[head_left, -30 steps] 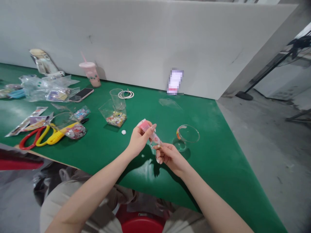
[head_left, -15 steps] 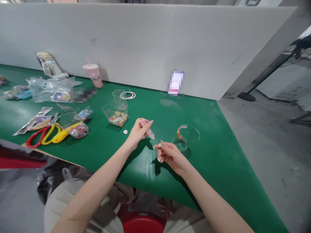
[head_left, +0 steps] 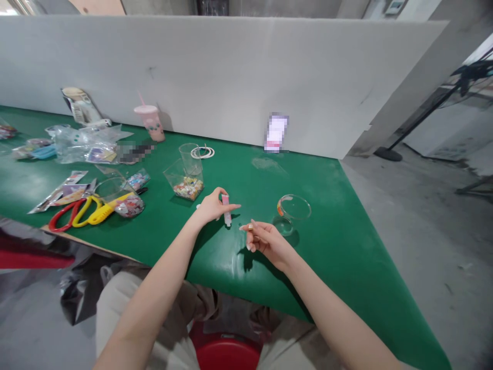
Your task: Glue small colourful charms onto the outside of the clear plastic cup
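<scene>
At far left on a green table, scissors with red and yellow handles [head_left: 67, 215] lie partly overlapped by other items. Next, a clear square cup [head_left: 173, 177] holds mixed small pieces, too tiny to make out singly. A white disc [head_left: 197, 206] is mostly hidden by the left hand [head_left: 211, 207]. That hand's thumb reaches across a pink-and-white tube [head_left: 226, 210] near the table's middle; the other fingers are partly concealed, so whether they grip it cannot be told. The tube's long axis runs near to far, pink end away from the person, narrow white tip toward them. The right hand [head_left: 267, 241] has curled fingers, thumb and forefinger close together; whether they pinch something is unclear. Beyond it, an upright phone [head_left: 276, 132] is pixelated. At right stands a clear round container [head_left: 280, 206].
</scene>
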`<action>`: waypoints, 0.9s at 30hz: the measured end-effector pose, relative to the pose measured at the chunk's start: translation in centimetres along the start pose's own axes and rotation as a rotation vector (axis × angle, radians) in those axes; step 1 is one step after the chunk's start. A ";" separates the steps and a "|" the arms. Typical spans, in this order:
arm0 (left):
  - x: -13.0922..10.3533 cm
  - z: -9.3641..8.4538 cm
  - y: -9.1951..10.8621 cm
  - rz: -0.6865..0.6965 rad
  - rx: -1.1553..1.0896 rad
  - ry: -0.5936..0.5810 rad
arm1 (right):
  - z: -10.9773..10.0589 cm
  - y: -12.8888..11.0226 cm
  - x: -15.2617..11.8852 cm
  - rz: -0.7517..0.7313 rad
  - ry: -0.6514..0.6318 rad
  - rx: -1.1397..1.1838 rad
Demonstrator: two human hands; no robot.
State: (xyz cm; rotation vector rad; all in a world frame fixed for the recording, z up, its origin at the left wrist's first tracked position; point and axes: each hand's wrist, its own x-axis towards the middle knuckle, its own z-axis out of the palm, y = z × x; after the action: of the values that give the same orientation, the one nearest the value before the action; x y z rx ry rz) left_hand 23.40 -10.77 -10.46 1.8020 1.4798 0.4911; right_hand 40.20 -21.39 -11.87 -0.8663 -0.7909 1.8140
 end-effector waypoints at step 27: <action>-10.2 9.3 2.5 0.183 -0.753 0.343 | 0.8 0.7 -0.1 -0.350 0.203 -0.069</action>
State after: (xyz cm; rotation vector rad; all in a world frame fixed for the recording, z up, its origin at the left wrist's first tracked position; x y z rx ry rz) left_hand 28.89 -23.43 -13.02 1.2784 1.1103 1.3048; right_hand 39.26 -21.82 -11.94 -0.8802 -0.8206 1.3767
